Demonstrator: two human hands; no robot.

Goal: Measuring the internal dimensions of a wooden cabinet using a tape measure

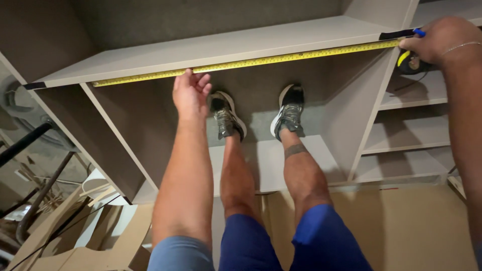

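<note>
Left hand presses its fingertips down on a yellow measuring tape, fingers held together and slightly curled, pinning the blade against the edge of a long grey panel. That panel is part of a grey cabinet carcass lying on its back on the floor. The tape runs along the panel's edge from near the left corner, where a dark strip marks the end, across to the right corner. At that right end the right hand is clamped around the tape's yellow and black case, with a blue pencil tucked between the fingers; a thin bracelet sits on that wrist. The person stands inside the carcass, two sneakers planted on the back panel between the partitions, legs bare below blue shorts. To the right, several narrow shelves divide a side compartment. Brown cardboard sheets lie under the carcass on the near side, and offcuts of board pile up at lower left beside dark metal tubing.
</note>
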